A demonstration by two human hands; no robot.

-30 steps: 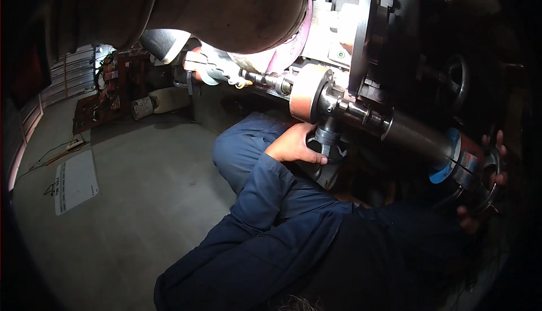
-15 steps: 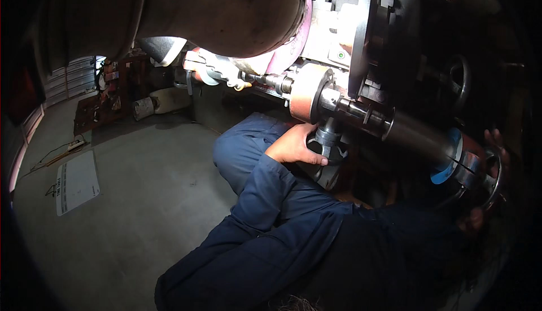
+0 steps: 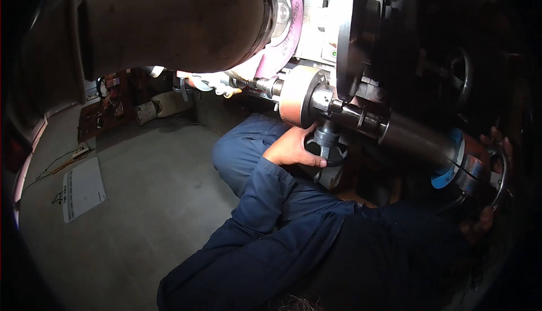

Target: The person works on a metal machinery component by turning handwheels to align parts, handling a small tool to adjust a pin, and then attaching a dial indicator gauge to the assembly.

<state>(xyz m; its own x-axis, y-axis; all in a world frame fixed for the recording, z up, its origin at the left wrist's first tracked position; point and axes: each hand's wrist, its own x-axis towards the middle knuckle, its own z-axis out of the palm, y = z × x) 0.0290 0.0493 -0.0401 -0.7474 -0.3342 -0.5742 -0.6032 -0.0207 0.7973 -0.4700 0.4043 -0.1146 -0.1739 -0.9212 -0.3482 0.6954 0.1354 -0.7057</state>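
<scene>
My left hand [image 3: 289, 147] is wrapped round the rim of a small dark handwheel [image 3: 334, 157], thumb on the near side. This wheel sits under a horizontal spindle with a copper-coloured ring [image 3: 298, 95]. At the far right, in deep shadow, my right hand [image 3: 501, 141] is at the curved metal rim of another handwheel [image 3: 502, 180]. Its fingers show above and a lighter part of it below; the palm is lost in the dark. Between the two wheels run a dark cylinder [image 3: 412, 138] and a blue collar [image 3: 446, 176].
A large grey pipe-like duct [image 3: 175, 23] crosses the upper left. Behind it are a brightly lit pink grinding wheel [image 3: 292, 26] and a big dark disc [image 3: 351, 43]. My bent knee [image 3: 240, 144] is below the machine. A white sign board [image 3: 84, 189] lies on the grey floor.
The view has shifted slightly, baring more of the pink wheel beside the duct. Both hands stay at their handwheels; whether either wheel has turned cannot be made out.
</scene>
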